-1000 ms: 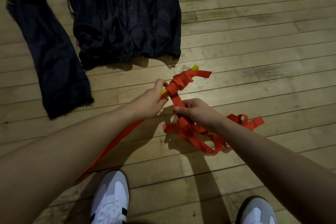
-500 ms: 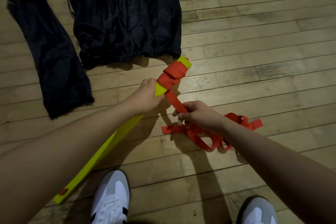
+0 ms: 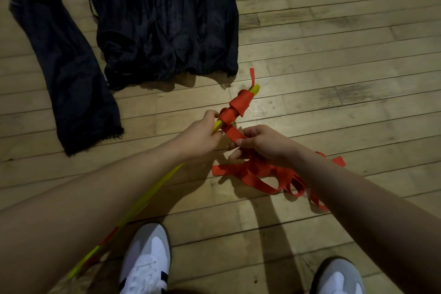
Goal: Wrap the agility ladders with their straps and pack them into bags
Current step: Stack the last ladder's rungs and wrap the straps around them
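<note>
On the wooden floor [image 3: 334, 59] (black bags [image 3: 164, 19] ahead), your left hand [image 3: 198, 137] grips the yellow rungs [image 3: 152, 192]; your right hand [image 3: 260, 142] pinches the red strap [image 3: 235, 132].

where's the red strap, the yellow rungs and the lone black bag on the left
red strap [image 3: 235, 132], head view, taut stretch between the hands
yellow rungs [image 3: 152, 192], head view, long edge under the left forearm
black bag [image 3: 69, 71], head view, middle of the cloth

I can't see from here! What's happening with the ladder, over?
Left hand grips yellow rungs. Right hand pinches red strap, partly wound. Loose strap piled on floor. Bags waiting.
</note>
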Demonstrator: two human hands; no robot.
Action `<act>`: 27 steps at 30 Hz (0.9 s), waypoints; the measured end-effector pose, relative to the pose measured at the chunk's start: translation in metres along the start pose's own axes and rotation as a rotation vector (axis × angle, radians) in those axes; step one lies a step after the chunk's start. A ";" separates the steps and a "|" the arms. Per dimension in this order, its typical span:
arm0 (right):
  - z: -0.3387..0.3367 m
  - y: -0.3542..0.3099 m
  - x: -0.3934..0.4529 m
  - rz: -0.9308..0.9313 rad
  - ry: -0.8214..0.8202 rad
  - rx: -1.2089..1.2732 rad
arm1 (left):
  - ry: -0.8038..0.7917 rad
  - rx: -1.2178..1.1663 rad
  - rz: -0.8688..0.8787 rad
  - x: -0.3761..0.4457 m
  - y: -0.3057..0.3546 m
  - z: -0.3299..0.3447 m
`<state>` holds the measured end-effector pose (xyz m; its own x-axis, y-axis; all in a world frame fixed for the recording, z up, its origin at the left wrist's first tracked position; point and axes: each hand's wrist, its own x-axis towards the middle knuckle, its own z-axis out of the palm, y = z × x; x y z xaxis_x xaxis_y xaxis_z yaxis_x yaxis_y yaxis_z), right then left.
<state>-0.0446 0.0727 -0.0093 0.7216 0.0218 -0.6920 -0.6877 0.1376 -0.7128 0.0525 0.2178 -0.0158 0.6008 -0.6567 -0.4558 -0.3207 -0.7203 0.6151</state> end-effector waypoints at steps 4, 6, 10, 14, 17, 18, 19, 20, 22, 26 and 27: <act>-0.001 0.000 -0.002 -0.025 0.020 -0.008 | -0.155 -0.001 -0.023 0.005 0.004 0.000; -0.002 0.000 -0.001 -0.057 0.049 -0.073 | -0.212 0.058 -0.018 0.009 0.004 -0.001; -0.002 0.001 -0.004 -0.101 0.062 -0.097 | -0.102 0.159 0.110 0.008 0.002 -0.011; 0.003 0.005 -0.004 -0.191 0.113 -0.049 | 0.071 0.218 0.336 -0.002 -0.005 -0.017; 0.011 0.007 0.001 -0.240 0.240 -0.107 | 0.122 0.137 0.420 -0.006 -0.007 -0.016; 0.013 0.006 0.001 -0.249 0.287 -0.113 | 0.123 0.118 0.415 -0.005 -0.006 -0.017; 0.015 0.006 0.003 -0.257 0.329 -0.106 | 0.120 0.109 0.401 -0.004 -0.006 -0.018; 0.018 0.004 0.004 -0.259 0.363 -0.102 | 0.113 0.103 0.384 -0.003 -0.004 -0.019; 0.020 0.002 0.004 -0.247 0.390 -0.113 | 0.067 0.084 0.334 -0.002 -0.004 -0.021; 0.014 -0.002 0.001 -0.176 0.220 -0.079 | 0.016 0.074 0.182 -0.003 -0.003 -0.015; 0.012 -0.003 0.000 -0.162 0.160 -0.054 | 0.032 0.078 0.139 -0.003 -0.003 -0.012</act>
<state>-0.0417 0.0841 -0.0058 0.8038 -0.1543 -0.5745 -0.5706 0.0730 -0.8180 0.0607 0.2245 -0.0085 0.5691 -0.7449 -0.3482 -0.4579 -0.6388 0.6182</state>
